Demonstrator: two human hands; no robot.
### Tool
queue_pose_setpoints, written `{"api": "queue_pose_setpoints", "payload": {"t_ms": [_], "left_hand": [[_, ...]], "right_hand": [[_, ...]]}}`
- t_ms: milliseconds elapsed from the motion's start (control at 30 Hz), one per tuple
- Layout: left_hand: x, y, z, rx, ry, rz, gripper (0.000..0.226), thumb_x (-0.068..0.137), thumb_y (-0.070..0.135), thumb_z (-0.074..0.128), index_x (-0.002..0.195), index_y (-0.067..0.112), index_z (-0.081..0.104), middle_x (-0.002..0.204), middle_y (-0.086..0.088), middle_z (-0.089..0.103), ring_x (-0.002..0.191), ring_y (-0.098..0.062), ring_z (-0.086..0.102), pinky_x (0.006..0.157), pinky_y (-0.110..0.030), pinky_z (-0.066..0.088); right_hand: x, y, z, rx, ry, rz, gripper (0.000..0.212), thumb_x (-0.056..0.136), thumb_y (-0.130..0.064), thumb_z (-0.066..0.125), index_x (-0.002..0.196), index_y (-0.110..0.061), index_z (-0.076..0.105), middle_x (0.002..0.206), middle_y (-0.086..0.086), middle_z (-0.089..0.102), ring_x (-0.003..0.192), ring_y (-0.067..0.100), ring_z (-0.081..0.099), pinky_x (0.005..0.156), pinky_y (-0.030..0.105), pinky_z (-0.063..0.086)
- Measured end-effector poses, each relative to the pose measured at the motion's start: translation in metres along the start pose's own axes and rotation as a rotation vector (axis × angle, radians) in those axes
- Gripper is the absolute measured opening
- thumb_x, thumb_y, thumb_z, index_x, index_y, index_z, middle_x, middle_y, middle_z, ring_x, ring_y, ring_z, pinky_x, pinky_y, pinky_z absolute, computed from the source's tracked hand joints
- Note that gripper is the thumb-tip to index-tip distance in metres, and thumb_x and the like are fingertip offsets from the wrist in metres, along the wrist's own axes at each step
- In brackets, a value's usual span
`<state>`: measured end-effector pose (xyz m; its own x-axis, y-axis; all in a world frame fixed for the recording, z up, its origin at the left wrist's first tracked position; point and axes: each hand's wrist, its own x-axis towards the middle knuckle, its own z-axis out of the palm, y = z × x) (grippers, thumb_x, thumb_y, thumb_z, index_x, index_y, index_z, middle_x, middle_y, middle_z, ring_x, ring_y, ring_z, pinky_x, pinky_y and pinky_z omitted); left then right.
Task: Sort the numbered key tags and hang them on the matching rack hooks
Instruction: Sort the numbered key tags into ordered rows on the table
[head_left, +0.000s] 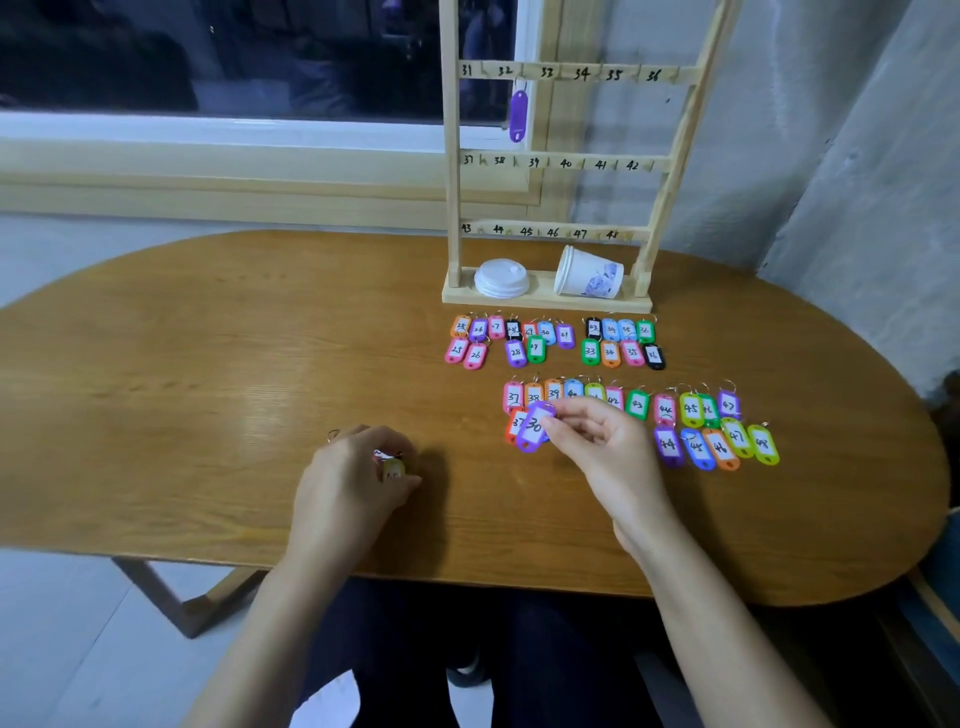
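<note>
My right hand pinches a purple key tag marked 30, held over the left end of the lower tag rows. My left hand curls around a few tags on the table, a key ring poking out at its far side. Several coloured numbered tags lie in sorted rows: 25 to 31, 33 to 36 and 37 to 48. The wooden rack stands behind them, its hooks numbered 31 to 48. One purple tag hangs from hook 32.
The oval wooden table carries everything. On the rack's base sit a stack of white lids and a tipped paper cup. A window sill runs behind at the left and a grey wall at the right.
</note>
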<state>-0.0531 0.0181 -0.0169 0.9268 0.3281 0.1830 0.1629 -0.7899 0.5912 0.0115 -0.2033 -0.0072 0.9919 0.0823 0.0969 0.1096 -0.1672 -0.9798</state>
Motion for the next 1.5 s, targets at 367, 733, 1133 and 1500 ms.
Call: {"api": "queue_pose_setpoints", "payload": {"t_ms": [367,733,1133,1500], "left_hand": [[0.036,0.02,0.027,-0.274,0.121,0.098,0.014,0.075,0.01,0.077,0.084,0.019,0.071,0.073,0.011,0.066,0.067,-0.002,0.061,0.06,-0.005,0.041],[0.068,0.03,0.047,-0.427,0.159,0.133,0.012,0.08,0.01,0.073,0.083,0.021,0.069,0.076,0.014,0.066,0.071,0.002,0.06,0.062,-0.006,0.043],[0.068,0.0,0.019,-0.118,-0.206,0.138,0.033,0.067,0.018,0.084,0.096,0.027,0.071,0.083,0.012,0.067,0.082,-0.01,0.063,0.078,-0.028,0.05],[0.082,0.008,0.022,-0.297,0.018,0.12,0.02,0.072,0.014,0.08,0.07,0.031,0.069,0.066,0.008,0.064,0.067,-0.007,0.059,0.059,-0.014,0.042]], "right_hand": [[0.024,0.003,-0.02,-0.015,0.042,-0.011,0.011,0.084,-0.013,0.07,0.094,-0.017,0.071,0.085,-0.005,0.07,0.077,-0.003,0.063,0.067,0.011,0.049],[0.059,-0.002,-0.047,-0.068,0.089,-0.011,0.011,0.085,-0.016,0.069,0.096,-0.019,0.068,0.088,-0.004,0.07,0.078,-0.001,0.064,0.061,0.007,0.047],[0.081,0.0,-0.034,-0.132,0.062,-0.035,0.01,0.086,-0.019,0.068,0.095,-0.023,0.067,0.088,-0.006,0.069,0.084,0.003,0.064,0.072,0.015,0.05],[0.145,0.011,-0.021,-0.378,0.08,-0.01,0.005,0.085,-0.019,0.069,0.087,-0.023,0.068,0.084,-0.006,0.066,0.085,0.012,0.063,0.077,0.029,0.052]]}}
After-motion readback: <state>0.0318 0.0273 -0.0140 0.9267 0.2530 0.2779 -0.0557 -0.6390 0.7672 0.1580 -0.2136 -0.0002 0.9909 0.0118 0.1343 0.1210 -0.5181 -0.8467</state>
